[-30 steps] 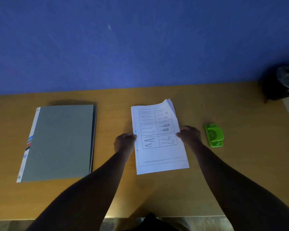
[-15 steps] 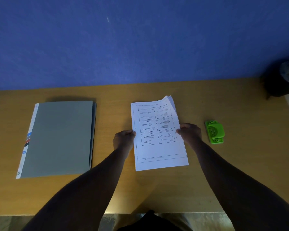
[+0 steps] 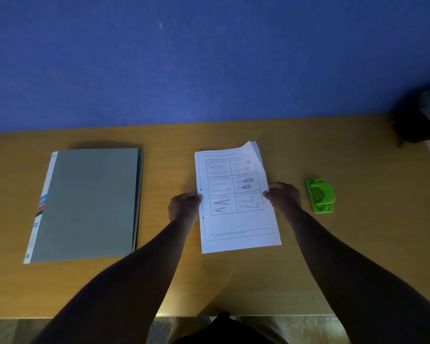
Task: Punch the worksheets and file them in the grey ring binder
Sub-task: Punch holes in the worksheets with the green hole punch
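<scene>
A small stack of white worksheets (image 3: pixel 236 229) with drawings of kitchen tools sits mid-table, two punched holes showing on its left edge. My left hand (image 3: pixel 184 207) grips the stack's left edge and my right hand (image 3: pixel 283 198) grips its right edge. The upper right corners of the sheets fan apart. The grey ring binder (image 3: pixel 87 204) lies closed and flat to the left, a hand's width from my left hand. A green hole punch (image 3: pixel 320 195) rests on the table just right of my right hand.
The wooden table (image 3: pixel 358 256) runs up to a blue wall at the back. A dark bin or container (image 3: pixel 422 115) stands at the far right corner. The table's front edge is close to my body.
Both hands keep hold of the worksheets. The view has shifted slightly, and the stack looks a little more squared up between my hands.
</scene>
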`<state>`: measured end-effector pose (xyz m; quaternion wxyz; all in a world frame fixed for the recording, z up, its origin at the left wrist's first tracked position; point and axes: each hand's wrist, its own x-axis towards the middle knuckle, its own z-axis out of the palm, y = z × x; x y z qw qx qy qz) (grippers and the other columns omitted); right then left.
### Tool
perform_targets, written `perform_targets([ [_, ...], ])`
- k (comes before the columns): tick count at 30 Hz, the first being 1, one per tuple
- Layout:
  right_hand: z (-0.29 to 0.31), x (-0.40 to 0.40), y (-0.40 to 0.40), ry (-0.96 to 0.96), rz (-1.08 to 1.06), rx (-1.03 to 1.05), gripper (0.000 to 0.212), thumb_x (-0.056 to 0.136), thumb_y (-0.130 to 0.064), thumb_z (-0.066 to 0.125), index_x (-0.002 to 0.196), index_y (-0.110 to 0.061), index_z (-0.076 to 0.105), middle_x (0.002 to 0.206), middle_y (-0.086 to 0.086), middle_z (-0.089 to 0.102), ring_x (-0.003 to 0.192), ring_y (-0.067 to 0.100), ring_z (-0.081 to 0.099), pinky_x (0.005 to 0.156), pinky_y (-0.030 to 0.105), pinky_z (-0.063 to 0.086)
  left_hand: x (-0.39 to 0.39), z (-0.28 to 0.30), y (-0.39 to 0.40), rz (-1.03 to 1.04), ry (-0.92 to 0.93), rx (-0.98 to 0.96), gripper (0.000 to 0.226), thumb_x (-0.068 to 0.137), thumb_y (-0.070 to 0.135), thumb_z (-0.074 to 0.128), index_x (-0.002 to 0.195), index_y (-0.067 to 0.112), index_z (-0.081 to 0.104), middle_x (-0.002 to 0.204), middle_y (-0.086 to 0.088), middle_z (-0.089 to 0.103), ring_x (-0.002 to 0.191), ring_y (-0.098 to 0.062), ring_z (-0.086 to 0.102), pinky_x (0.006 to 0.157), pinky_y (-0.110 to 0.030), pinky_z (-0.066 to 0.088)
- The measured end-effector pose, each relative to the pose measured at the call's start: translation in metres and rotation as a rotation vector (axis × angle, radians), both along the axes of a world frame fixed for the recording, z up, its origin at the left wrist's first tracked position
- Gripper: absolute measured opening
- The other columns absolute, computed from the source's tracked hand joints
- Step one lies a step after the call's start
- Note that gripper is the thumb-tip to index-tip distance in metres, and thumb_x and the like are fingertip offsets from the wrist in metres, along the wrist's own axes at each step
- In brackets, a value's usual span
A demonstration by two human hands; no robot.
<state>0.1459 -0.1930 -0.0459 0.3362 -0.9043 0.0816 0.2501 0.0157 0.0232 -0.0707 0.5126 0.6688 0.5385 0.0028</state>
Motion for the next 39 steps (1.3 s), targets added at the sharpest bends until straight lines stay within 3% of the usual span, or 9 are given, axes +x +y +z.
perform_targets([
  [9, -0.001, 0.0, -0.001, -0.006, 0.021, -0.013, 0.028, 0.083, -0.025, 0.067, 0.109, -0.018, 0.074, 0.106, 0.001, 0.074, 0.092, 0.018, 0.068, 0.083, 0.027, 0.053, 0.0, 0.002, -0.002, -0.023, 0.009, 0.028, 0.014, 0.085, 0.035, 0.074, 0.098, 0.028, 0.078, 0.09, 0.012, 0.075, 0.084, -0.011, 0.071, 0.076, -0.03, 0.06],
  [13, 0.003, -0.001, 0.0, -0.006, 0.037, -0.039, 0.027, 0.084, -0.026, 0.065, 0.108, -0.018, 0.074, 0.102, 0.001, 0.075, 0.086, 0.019, 0.066, 0.074, 0.024, 0.05, -0.001, 0.004, -0.003, -0.041, 0.01, 0.053, 0.016, 0.085, 0.035, 0.073, 0.099, 0.028, 0.077, 0.088, 0.014, 0.075, 0.081, -0.009, 0.071, 0.071, -0.026, 0.058],
  [17, 0.003, 0.0, 0.0, 0.0, 0.037, -0.039, 0.026, 0.084, -0.026, 0.065, 0.107, -0.018, 0.074, 0.104, 0.001, 0.074, 0.09, 0.02, 0.068, 0.078, 0.027, 0.053, -0.001, 0.006, 0.0, -0.043, 0.036, 0.049, 0.015, 0.083, 0.035, 0.073, 0.095, 0.028, 0.077, 0.082, 0.013, 0.074, 0.08, -0.01, 0.071, 0.07, -0.026, 0.058],
  [22, 0.005, -0.001, -0.001, 0.03, 0.06, -0.076, 0.024, 0.083, -0.027, 0.065, 0.103, -0.017, 0.073, 0.099, 0.003, 0.074, 0.092, 0.023, 0.067, 0.08, 0.029, 0.053, -0.002, 0.018, -0.001, -0.081, 0.052, 0.1, 0.009, 0.087, 0.033, 0.069, 0.091, 0.029, 0.077, 0.083, 0.013, 0.073, 0.073, -0.007, 0.066, 0.051, -0.018, 0.042],
  [28, 0.01, -0.002, -0.005, 0.056, 0.082, -0.133, 0.031, 0.08, -0.028, 0.063, 0.107, -0.014, 0.069, 0.101, 0.004, 0.072, 0.091, 0.022, 0.064, 0.07, 0.024, 0.045, -0.005, 0.029, 0.0, -0.068, 0.043, 0.142, 0.013, 0.09, 0.03, 0.068, 0.1, 0.028, 0.076, 0.095, 0.016, 0.071, 0.073, -0.001, 0.06, 0.052, -0.017, 0.041],
  [34, 0.019, -0.002, -0.004, 0.055, 0.115, -0.154, 0.033, 0.08, -0.029, 0.062, 0.108, -0.012, 0.066, 0.102, 0.004, 0.07, 0.09, 0.022, 0.064, 0.073, 0.026, 0.051, -0.012, 0.041, 0.001, -0.058, 0.051, 0.187, 0.014, 0.09, 0.03, 0.067, 0.099, 0.027, 0.077, 0.1, 0.014, 0.073, 0.081, -0.005, 0.064, 0.055, -0.018, 0.044],
  [39, 0.031, -0.001, 0.001, 0.035, 0.183, -0.121, 0.036, 0.082, -0.035, 0.062, 0.112, -0.014, 0.065, 0.108, 0.003, 0.069, 0.089, 0.021, 0.063, 0.065, 0.023, 0.04, -0.022, 0.05, 0.003, -0.029, 0.045, 0.223, 0.015, 0.09, 0.031, 0.066, 0.101, 0.028, 0.077, 0.103, 0.012, 0.074, 0.087, -0.01, 0.067, 0.064, -0.023, 0.051],
])
